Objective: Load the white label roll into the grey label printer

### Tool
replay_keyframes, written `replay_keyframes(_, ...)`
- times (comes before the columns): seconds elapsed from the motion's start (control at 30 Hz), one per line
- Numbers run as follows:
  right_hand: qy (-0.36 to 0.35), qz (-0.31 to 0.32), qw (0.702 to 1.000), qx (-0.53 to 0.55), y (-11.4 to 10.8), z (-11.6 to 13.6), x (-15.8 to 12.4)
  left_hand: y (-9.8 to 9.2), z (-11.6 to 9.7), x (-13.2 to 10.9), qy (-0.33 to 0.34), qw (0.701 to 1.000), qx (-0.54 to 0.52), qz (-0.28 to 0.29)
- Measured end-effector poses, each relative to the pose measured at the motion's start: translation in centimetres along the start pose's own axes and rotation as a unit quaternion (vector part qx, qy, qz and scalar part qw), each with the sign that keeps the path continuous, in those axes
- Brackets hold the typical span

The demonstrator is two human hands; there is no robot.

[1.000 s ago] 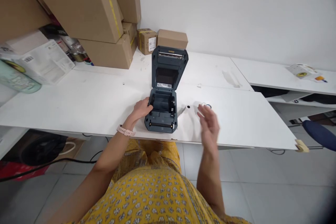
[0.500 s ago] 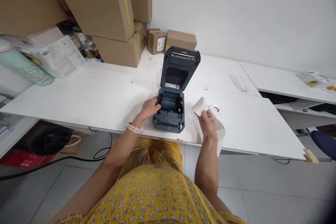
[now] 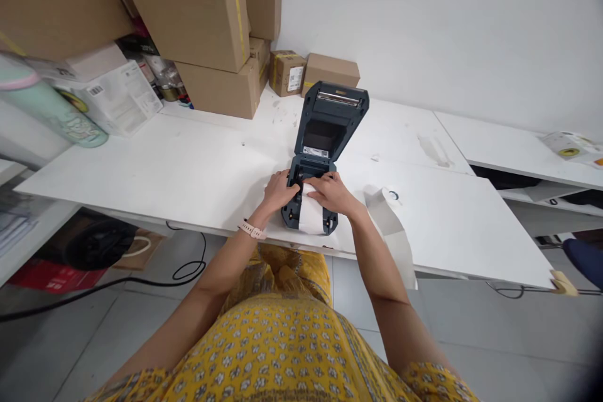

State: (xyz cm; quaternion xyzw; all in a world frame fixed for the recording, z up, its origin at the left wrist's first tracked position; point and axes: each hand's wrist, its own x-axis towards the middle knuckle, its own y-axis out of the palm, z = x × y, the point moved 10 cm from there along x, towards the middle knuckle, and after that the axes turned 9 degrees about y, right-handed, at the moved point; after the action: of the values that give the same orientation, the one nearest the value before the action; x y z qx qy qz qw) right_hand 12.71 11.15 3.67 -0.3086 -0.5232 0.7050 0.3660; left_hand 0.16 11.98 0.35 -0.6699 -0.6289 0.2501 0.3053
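A dark label printer (image 3: pixel 293 223) stands on the white table near its front edge, with its lid (image 3: pixel 346 118) tilted up and back. My left hand (image 3: pixel 279 191) is closed on the printer's left side, thumb reaching inside by the roll holder. From the right, my right hand (image 3: pixel 333 193) reaches into the open bay, its fingers curled on a white paper roll (image 3: pixel 311 208). The roll's loose end hangs forward over the printer's front. How the roll sits in the holder is hidden by my fingers.
Beside my right forearm, a curled white paper strip (image 3: pixel 390 226) lies over the table edge next to a small white roll core (image 3: pixel 392 195). Cardboard boxes (image 3: pixel 217 89) are stacked at the back left, near a mint bottle (image 3: pixel 78 119). A smaller box (image 3: pixel 330 69) sits behind the printer.
My right hand has moved left from the paper strip into the printer, bringing the white roll. My left hand stays at the printer's left side. The view has shifted slightly.
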Motion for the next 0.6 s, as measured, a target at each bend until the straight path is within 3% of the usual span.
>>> replay_keyframes(0.37, -0.040, -0.018, 0.997, 0.066, 0.8, -0.6, -0.4, 0.4, -0.1, -0.1, 0.013, 0.998, -0.069, -0.005)
replay_keyframes(0.6, -0.031, -0.073, 0.981, 0.176, -0.7, -0.2, -1.4, 0.7, 0.3, -0.1, 0.042, 0.991, -0.125, -0.023)
